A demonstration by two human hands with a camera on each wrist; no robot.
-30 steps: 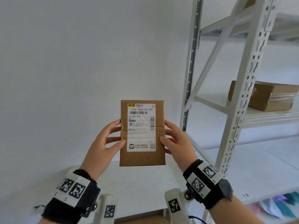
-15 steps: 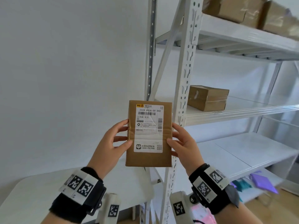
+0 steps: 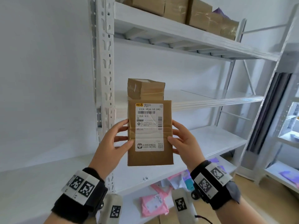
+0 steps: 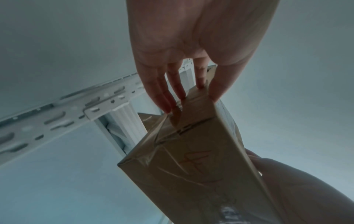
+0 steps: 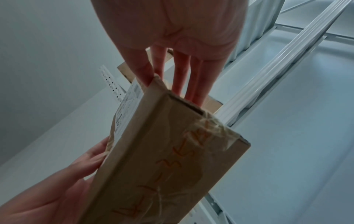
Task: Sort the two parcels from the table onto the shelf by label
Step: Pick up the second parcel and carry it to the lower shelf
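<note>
flat brown parcel point(image 3: 150, 133) held upright in the air before the white shelf point(image 3: 202, 101), label facing the camera. left hand point(image 3: 111, 143) grasps its left edge, right hand point(image 3: 186, 143) its right edge, thumbs on the front. directly behind the parcel, a taped brown box point(image 3: 145, 88) sits on the middle level. cardboard boxes point(image 3: 186, 12) occupy the top level; pink mailers point(image 3: 153, 206) lie at the bottom.

Bright, even daylight fills the head view, with glare from the right edge. Both wrist views are dim, bluish and edge-warped.
</note>
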